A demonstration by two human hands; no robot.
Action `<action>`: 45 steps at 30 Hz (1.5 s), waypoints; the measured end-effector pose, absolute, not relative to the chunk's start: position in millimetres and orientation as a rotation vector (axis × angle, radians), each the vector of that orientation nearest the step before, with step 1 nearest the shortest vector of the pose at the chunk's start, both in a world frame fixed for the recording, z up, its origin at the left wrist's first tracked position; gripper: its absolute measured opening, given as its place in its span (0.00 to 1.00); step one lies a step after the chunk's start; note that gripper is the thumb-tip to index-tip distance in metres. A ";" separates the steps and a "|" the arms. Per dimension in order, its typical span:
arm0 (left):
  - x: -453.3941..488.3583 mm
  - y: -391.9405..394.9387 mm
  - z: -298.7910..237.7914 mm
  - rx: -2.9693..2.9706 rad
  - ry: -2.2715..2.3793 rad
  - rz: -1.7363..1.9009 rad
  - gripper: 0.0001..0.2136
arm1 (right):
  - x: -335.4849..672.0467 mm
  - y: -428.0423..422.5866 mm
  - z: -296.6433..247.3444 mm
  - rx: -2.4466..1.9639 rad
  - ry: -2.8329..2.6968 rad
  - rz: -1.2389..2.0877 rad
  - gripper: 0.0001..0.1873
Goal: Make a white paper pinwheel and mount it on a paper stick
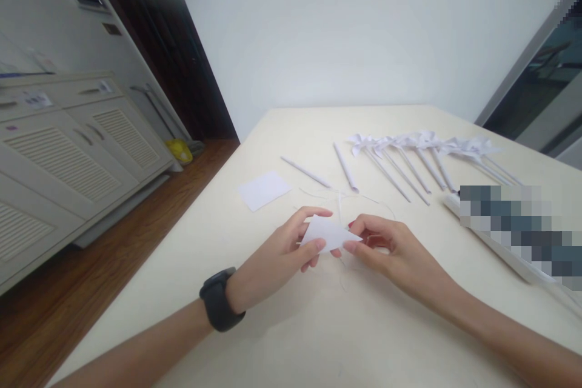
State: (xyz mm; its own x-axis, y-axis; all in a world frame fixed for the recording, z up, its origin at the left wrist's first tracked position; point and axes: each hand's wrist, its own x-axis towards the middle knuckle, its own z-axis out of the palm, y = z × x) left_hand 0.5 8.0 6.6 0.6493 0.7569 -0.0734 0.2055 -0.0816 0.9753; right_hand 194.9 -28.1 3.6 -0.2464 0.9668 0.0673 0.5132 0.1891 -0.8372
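Note:
A small piece of folded white paper (pixel 328 234) is held up between both hands above the near part of the table. My left hand (pixel 300 242) pinches its left side, thumb on top and fingers behind it. At the pointed right corner, my right hand (pixel 377 239) has its thumb and fingertips closed on the paper. A bit of something red shows by the right fingers, too hidden to name. Thin white strips or threads (pixel 359 196) lie on the table behind and below the hands. A flat white paper sheet (pixel 264 190) lies to the left.
Two rolled paper sticks (pixel 305 171) lie beyond my hands on the white table (pixel 291 127). Several paper pinwheels (pixel 425 140) on paper sticks are lined up at the back right. Nearer on the right is a white object (pixel 495 242), partly blurred out. The table's left edge borders the wooden floor.

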 end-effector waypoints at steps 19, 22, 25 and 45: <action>2.4 -1.0 15.0 2.188 0.935 0.422 0.14 | 190.4 -33.2 1.4 -1.363 -2.111 0.728 0.06; 3.5 -3.2 11.0 2.200 0.933 0.415 0.14 | 190.0 -33.0 -0.6 -1.393 -2.108 0.657 0.08; 3.9 -4.0 10.8 2.206 0.943 0.419 0.14 | 190.8 -31.9 -2.6 -1.456 -2.040 0.670 0.09; -5.3 10.7 18.6 1.698 0.683 0.632 0.09 | 197.5 -26.5 2.8 -1.118 -1.748 1.414 0.10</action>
State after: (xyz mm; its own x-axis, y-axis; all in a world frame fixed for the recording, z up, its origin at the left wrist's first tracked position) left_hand -5.3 10.7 18.6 0.6866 0.7246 0.0592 0.1150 -0.1886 0.9753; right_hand 197.5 -26.5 2.8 -0.4497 0.8921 -0.0428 0.2281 0.0684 -0.9712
